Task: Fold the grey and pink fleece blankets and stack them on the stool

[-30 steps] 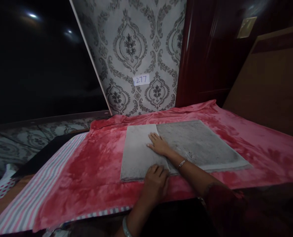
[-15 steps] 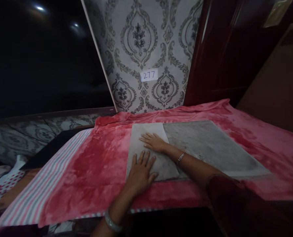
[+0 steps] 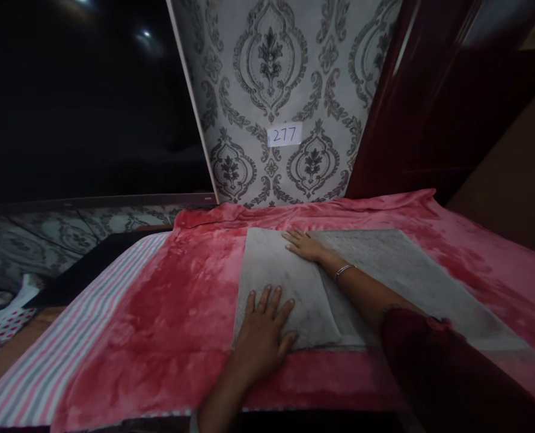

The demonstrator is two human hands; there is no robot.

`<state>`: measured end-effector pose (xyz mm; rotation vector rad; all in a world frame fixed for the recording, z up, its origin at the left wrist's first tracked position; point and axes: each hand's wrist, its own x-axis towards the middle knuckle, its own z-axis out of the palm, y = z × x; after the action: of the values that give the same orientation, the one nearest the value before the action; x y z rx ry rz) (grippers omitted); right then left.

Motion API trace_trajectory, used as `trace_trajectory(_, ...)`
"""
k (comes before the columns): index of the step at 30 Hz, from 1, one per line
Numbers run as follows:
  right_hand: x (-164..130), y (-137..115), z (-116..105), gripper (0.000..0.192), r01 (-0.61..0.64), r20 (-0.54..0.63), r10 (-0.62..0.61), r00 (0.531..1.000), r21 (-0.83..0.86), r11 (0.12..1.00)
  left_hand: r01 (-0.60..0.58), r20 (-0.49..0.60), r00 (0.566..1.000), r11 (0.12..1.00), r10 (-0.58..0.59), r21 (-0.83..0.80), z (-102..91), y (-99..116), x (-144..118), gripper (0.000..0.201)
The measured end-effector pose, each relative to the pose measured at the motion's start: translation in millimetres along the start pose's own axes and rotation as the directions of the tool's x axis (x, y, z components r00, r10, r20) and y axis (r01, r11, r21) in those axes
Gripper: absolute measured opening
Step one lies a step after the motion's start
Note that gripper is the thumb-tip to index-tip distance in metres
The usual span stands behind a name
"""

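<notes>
While one flap of the grey cloth [image 3: 398, 270] lies folded, left hand [image 3: 261, 328] and right hand [image 3: 306, 245] press it flat, gripping nothing; the rest remains unfolded.

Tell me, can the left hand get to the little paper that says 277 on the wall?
Probably not from there. The left hand lies flat on the grey cloth at its near edge, and the 277 label is far beyond the red blanket.

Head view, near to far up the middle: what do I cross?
Left hand flat on the grey cloth → right hand at its far edge → red blanket → patterned wall with the 277 label.
</notes>
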<state>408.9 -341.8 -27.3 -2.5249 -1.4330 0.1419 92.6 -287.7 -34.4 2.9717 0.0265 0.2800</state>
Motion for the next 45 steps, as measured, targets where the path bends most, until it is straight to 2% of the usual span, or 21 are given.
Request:
trace_trajectory(3, 4.6, -8.8, -12.8, 0.058, -0.054, 0.015, 0.055, 0.998, -0.049, 0.997, 0.008, -0.009, 1.000, 1.000, -0.008, -0.021, -1.1, 0.4, -1.1, 0.060)
trace_trajectory(4, 4.6, -17.1, -15.8, 0.058, -0.028, -0.005, 0.028, 1.000, -0.059, 0.998, 0.010, -0.016, 1.000, 1.000, -0.011, -0.029, -1.4, 0.6, -1.7, 0.060)
trace_trajectory(6, 1.9, -40.8, -16.5, 0.059, 0.121, -0.063, -0.126, 0.990, -0.077, 0.990, 0.018, -0.030, 0.999, 0.999, -0.019, -0.040, -1.3, 1.3, -3.3, 0.059)
trace_trajectory(7, -0.5, -54.5, -13.6, 0.059, 0.236, -0.075, -0.242, 0.967, -0.084, 0.968, 0.026, -0.036, 0.999, 0.999, -0.027, -0.040, -0.7, 1.6, -4.2, 0.058)
trace_trajectory(9, -5.4, -80.2, -2.7, 0.059, 0.468, -0.025, -0.470, 0.882, -0.064, 0.881, 0.062, -0.054, 0.997, 0.998, -0.063, -0.031, 1.6, 2.4, -6.1, 0.059)
trace_trajectory(11, -6.5, -96.7, 10.1, 0.061, 0.590, 0.076, -0.589, 0.805, 0.000, 0.807, 0.118, -0.074, 0.990, 0.993, -0.119, -0.019, 4.5, 3.0, -7.5, 0.062)
trace_trajectory(12, -4.5, -100.0, 15.2, 0.063, 0.605, 0.117, -0.603, 0.789, 0.026, 0.796, 0.137, -0.079, 0.987, 0.990, -0.138, -0.015, 5.9, 3.2, -8.1, 0.064)
trace_trajectory(13, -0.4, -100.0, 18.7, 0.064, 0.594, 0.139, -0.593, 0.793, 0.041, 0.803, 0.147, -0.082, 0.986, 0.989, -0.147, -0.013, 7.1, 3.4, -8.4, 0.065)
trace_trajectory(15, 13.0, -92.4, 20.7, 0.066, 0.534, 0.146, -0.534, 0.833, 0.040, 0.845, 0.138, -0.082, 0.987, 0.990, -0.138, -0.008, 8.8, 3.2, -8.9, 0.065)
trace_trajectory(22, 65.9, -55.3, 13.3, 0.064, 0.303, 0.094, -0.300, 0.949, -0.023, 0.953, 0.096, -0.144, 0.985, 0.995, -0.090, 0.037, 17.6, -1.1, -10.3, 0.067)
trace_trajectory(27, 78.4, -49.2, 15.3, 0.061, 0.193, 0.081, -0.190, 0.978, -0.039, 0.980, 0.080, -0.182, 0.981, 0.995, -0.069, 0.056, 19.2, -1.8, -8.9, 0.066)
trace_trajectory(31, 77.4, -54.1, 5.7, 0.061, 0.114, 0.076, -0.110, 0.991, -0.048, 0.992, 0.078, -0.190, 0.980, 0.994, -0.062, 0.078, 13.8, 0.8, -5.5, 0.063)
trace_trajectory(33, 67.1, -57.5, -3.4, 0.061, 0.098, 0.058, -0.096, 0.994, -0.038, 0.994, 0.072, -0.200, 0.978, 0.994, -0.056, 0.076, 12.3, 0.3, -4.6, 0.062)
trace_trajectory(35, 44.1, -61.1, -11.8, 0.060, 0.150, 0.029, -0.150, 0.988, -0.012, 0.989, 0.068, -0.241, 0.969, 0.996, -0.052, 0.060, 11.9, -2.3, -5.1, 0.058)
trace_trajectory(37, 7.3, -64.9, -15.7, 0.057, 0.260, 0.002, -0.260, 0.966, 0.011, 0.966, 0.021, -0.325, 0.946, 0.999, -0.007, 0.039, 11.9, -4.6, -6.9, 0.048)
trace_trajectory(40, -61.1, -70.0, -9.4, 0.054, 0.425, 0.032, -0.425, 0.904, 0.007, 0.905, -0.123, -0.456, 0.882, 0.992, 0.117, 0.017, 11.8, 2.1, -11.1, 0.036)
trace_trajectory(42, -99.4, -70.6, -0.1, 0.052, 0.501, 0.087, -0.500, 0.862, 0.001, 0.865, -0.203, -0.437, 0.880, 0.979, 0.184, 0.004, 12.9, 16.6, -13.8, 0.039)
trace_trajectory(45, -123.7, -61.6, 10.4, 0.053, 0.551, 0.121, -0.546, 0.829, -0.011, 0.835, -0.189, -0.292, 0.939, 0.982, 0.185, 0.012, 19.2, 43.2, -17.4, 0.051)
